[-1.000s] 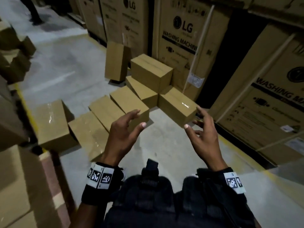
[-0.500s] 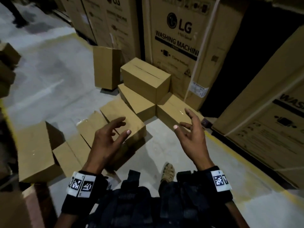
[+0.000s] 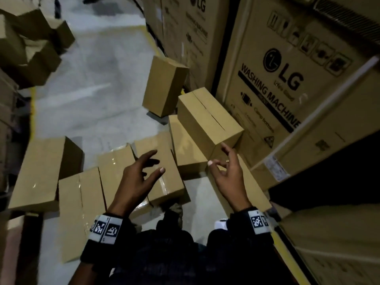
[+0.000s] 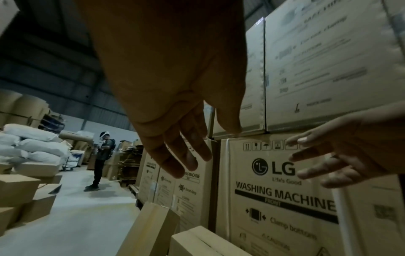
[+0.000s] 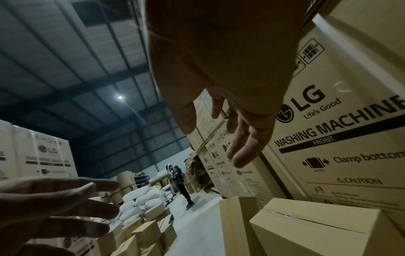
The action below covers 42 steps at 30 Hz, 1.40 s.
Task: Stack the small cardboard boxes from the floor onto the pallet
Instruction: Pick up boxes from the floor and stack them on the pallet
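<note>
Several small brown cardboard boxes lie on the grey floor ahead of me. One closed box (image 3: 207,118) sits on top of the heap, tilted, against the big cartons; it also shows low in the right wrist view as the closed box (image 5: 324,232). Another box (image 3: 164,87) stands on end behind it. A flat box (image 3: 164,175) lies under my left hand (image 3: 141,173), which hovers with fingers spread and holds nothing. My right hand (image 3: 226,169) is open too, its fingertips close to the top box's near corner. No pallet is in view.
Tall LG washing machine cartons (image 3: 277,79) wall off the right side. More stacked boxes (image 3: 26,48) stand at the left. A yellow floor line (image 3: 33,112) runs along the left. A person (image 4: 100,159) stands far down the aisle beside white sacks (image 4: 32,145).
I have moved closer to the heap. Both empty hands have reached forward and now hang over the boxes, the right one near the top box.
</note>
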Motion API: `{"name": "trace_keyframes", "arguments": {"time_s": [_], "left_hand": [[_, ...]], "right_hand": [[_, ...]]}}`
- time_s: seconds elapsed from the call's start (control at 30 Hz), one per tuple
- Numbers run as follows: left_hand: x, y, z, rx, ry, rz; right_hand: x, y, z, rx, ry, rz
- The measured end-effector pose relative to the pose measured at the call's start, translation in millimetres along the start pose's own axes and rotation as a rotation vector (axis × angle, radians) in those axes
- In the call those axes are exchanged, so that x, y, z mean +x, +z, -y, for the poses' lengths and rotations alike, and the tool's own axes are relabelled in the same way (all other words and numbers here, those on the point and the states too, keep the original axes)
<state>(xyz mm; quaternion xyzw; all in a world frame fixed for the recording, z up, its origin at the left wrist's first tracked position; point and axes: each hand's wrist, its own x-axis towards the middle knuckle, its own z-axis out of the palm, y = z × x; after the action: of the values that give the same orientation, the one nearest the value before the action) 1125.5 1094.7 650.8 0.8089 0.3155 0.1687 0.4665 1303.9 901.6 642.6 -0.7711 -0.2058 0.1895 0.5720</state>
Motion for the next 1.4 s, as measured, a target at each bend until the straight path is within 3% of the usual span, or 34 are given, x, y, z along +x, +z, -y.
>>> {"name": "trace_keyframes", "arguments": {"time_s": [0.17, 0.27, 0.4, 0.67, 0.93, 1.2, 1.33, 1.4], "left_hand": [[99.5, 24.6, 12.4, 0.013, -0.042, 0.078], [156.8, 39.3, 11.4, 0.016, -0.034, 0.131], [228.1, 64.7, 10.5, 0.068, -0.07, 0.232], [348.0, 137.0, 52.1, 0.123, -0.228, 0.333], [443.6, 241.2, 133.6, 0.12, -0.396, 0.438], [528.9, 362.1, 211.0, 0.032, -0.481, 0.375], [556.1, 401.3, 220.8, 0.03, -0.475, 0.393], [562.3, 413.5, 225.3, 0.075, -0.519, 0.39]], "right_hand": [[88.1, -3.6, -17.6, 0.016, 0.101, -0.041], [130.0, -12.6, -20.7, -0.003, 0.083, -0.091], [181.3, -22.7, -36.2, 0.002, 0.198, -0.108], [333.8, -7.6, -107.2, -0.103, 0.34, 0.102], [496.3, 28.9, -222.3, -0.36, 0.483, 0.34], [614.4, 22.8, -318.9, -0.573, 0.496, 0.309], [647.3, 20.0, -356.4, -0.686, 0.446, 0.264], [653.5, 18.6, -362.4, -0.704, 0.503, 0.293]]}}
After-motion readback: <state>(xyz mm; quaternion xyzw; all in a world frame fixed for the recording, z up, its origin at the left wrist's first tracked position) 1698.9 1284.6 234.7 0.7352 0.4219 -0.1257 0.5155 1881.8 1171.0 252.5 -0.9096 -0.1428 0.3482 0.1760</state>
